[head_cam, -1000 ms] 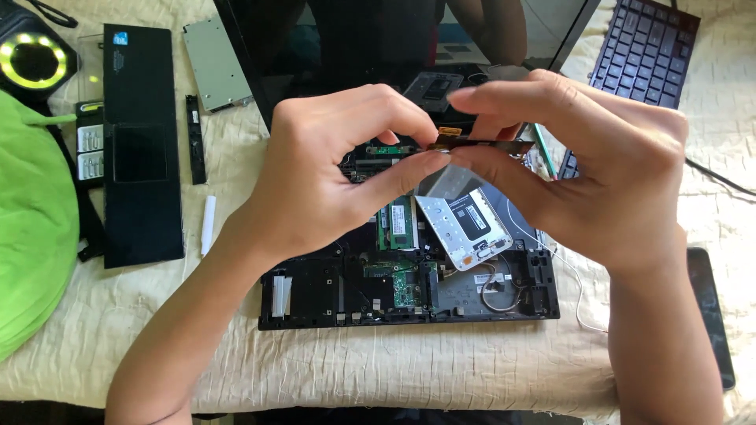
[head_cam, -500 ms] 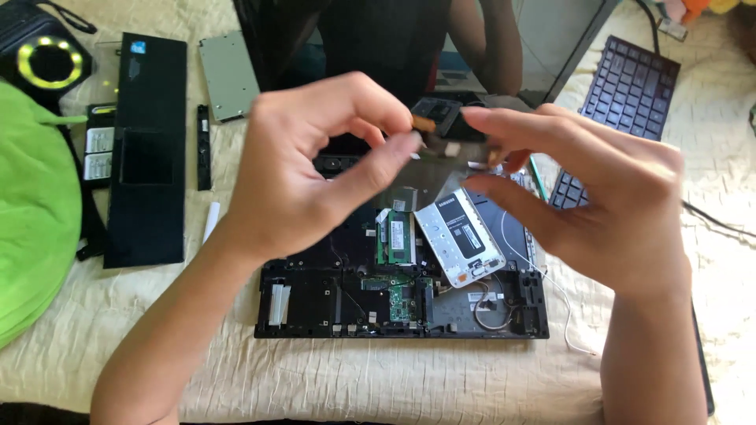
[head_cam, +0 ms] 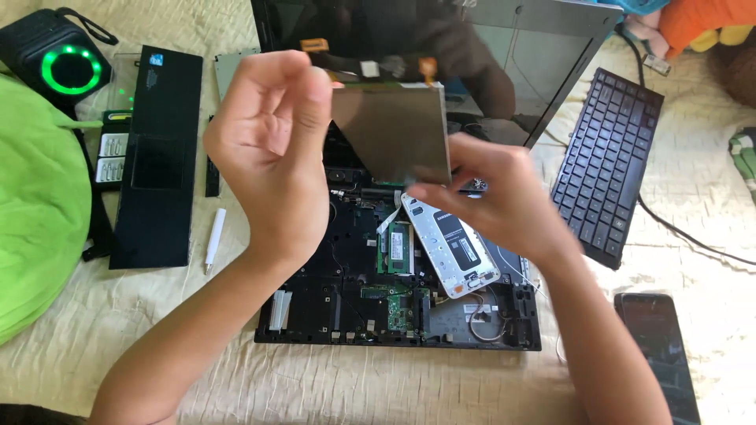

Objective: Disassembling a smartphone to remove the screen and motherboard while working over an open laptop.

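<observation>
My left hand (head_cam: 272,149) pinches the upper left corner of a flat grey rectangular plate (head_cam: 390,130). My right hand (head_cam: 496,197) grips the plate's lower right corner. The plate is held in the air, its broad face toward me, above an opened black laptop base (head_cam: 315,315). Inside the base lie a silver hard drive (head_cam: 453,244), tilted, and a green memory module (head_cam: 398,248). The laptop's dark screen (head_cam: 409,39) stands open behind the plate.
A detached black keyboard (head_cam: 606,165) lies to the right and a dark phone (head_cam: 657,346) at the lower right. On the left are a black panel (head_cam: 157,157), a white pen-like tool (head_cam: 214,236), a green-ringed speaker (head_cam: 67,67) and a green cushion (head_cam: 35,212).
My hands have moved apart, left hand up and left, right hand lower. What showed as a thin edge between my fingers now faces me as a broad grey plate.
</observation>
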